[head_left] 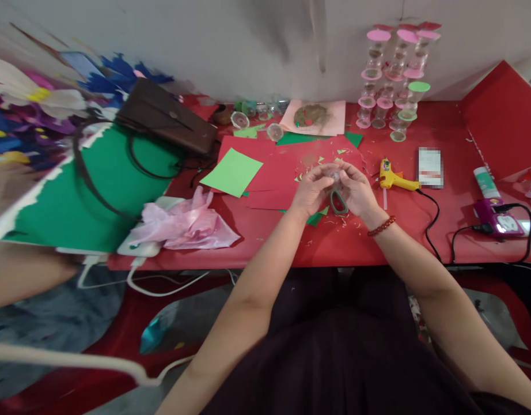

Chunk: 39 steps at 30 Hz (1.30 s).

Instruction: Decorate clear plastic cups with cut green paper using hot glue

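Both of my hands meet over the red table, with a small clear plastic piece (334,176) between their fingertips. My left hand (314,187) pinches it from one side, and my right hand (357,189) grips the other; its exact kind is partly hidden by the fingers. Just below them lies a pair of scissors (339,203), of which a grey-green handle loop shows. Red paper sheets (269,184) spread out under and left of my hands, strewn with small green and pink scraps. To the right rests a yellow glue gun (393,177) with a glue stick beside it.
Stacked clear cups with pink and green discs (384,75) stand at the back right. A light green sheet (233,172), pink plastic bag (188,222) and brown handbag (168,118) lie left. A purple power adapter (492,219) with cables sits right. Another person's arm (27,274) is at far left.
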Each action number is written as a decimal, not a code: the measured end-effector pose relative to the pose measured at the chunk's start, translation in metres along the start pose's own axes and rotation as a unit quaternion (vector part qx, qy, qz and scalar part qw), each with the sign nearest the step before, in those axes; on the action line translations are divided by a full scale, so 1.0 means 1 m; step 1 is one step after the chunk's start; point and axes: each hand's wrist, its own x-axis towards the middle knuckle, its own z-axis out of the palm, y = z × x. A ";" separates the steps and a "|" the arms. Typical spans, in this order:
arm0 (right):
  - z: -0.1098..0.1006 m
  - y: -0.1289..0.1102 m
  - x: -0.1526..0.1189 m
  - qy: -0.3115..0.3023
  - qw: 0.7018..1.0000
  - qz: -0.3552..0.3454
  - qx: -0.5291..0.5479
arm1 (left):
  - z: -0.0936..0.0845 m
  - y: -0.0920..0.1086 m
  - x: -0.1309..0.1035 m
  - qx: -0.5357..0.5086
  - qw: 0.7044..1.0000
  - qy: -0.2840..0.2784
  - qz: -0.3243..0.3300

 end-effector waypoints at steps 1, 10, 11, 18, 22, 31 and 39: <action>0.001 -0.001 -0.001 0.007 1.000 0.002 -0.014 | 0.000 0.000 0.000 0.000 1.000 -0.001 0.002; 0.004 -0.002 -0.004 0.019 0.999 0.045 0.007 | -0.002 -0.005 0.002 -0.008 1.000 -0.009 0.011; 0.003 -0.001 -0.003 0.015 0.999 0.042 0.017 | -0.002 -0.005 0.002 -0.012 1.000 -0.008 0.012; 0.004 0.003 -0.003 0.012 0.999 0.038 0.030 | -0.002 -0.007 0.002 -0.003 1.000 -0.003 0.020; 0.004 0.007 -0.001 0.020 0.999 0.044 -0.006 | 0.000 -0.010 0.003 0.017 1.000 0.006 0.003; -0.011 -0.012 0.004 0.054 0.960 -0.029 -0.273 | -0.004 -0.005 0.005 0.050 0.996 0.045 0.052; -0.008 -0.040 -0.025 -0.033 0.671 0.043 -0.739 | -0.032 0.010 0.016 0.033 0.987 0.114 0.107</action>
